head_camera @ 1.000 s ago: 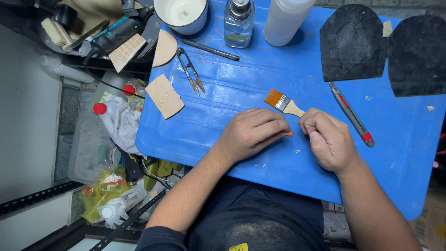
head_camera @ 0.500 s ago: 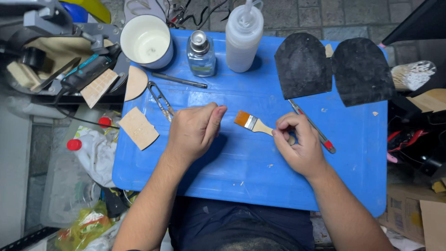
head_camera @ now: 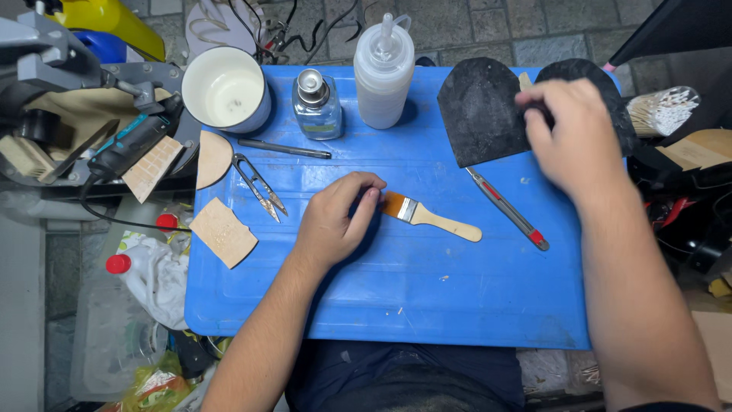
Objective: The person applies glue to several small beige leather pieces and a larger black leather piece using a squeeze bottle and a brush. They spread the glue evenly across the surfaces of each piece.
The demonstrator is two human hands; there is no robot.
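Two black rubber sole pieces [head_camera: 480,114] lie at upper right of the blue worktop [head_camera: 457,305]; the right hand [head_camera: 572,133] rests spread on them. Centre frame, the left hand [head_camera: 335,221] touches, fingers curled, the wooden-handled flat brush [head_camera: 431,217], its handle pointing right.

The left hand [head_camera: 335,221] rests on the blue table [head_camera: 396,290], its fingertips touching the bristle end of a small paintbrush [head_camera: 431,217] with a wooden handle. The right hand [head_camera: 572,133] lies on the black rubber soles [head_camera: 480,111] at the far right of the table. A red-tipped utility knife [head_camera: 507,207] lies between brush and soles. Farther back stand a white cup [head_camera: 226,88], a small glass bottle [head_camera: 316,103] and a squeeze bottle [head_camera: 384,72]. Thread snips [head_camera: 259,185] and a tan leather piece [head_camera: 223,233] lie to the left.
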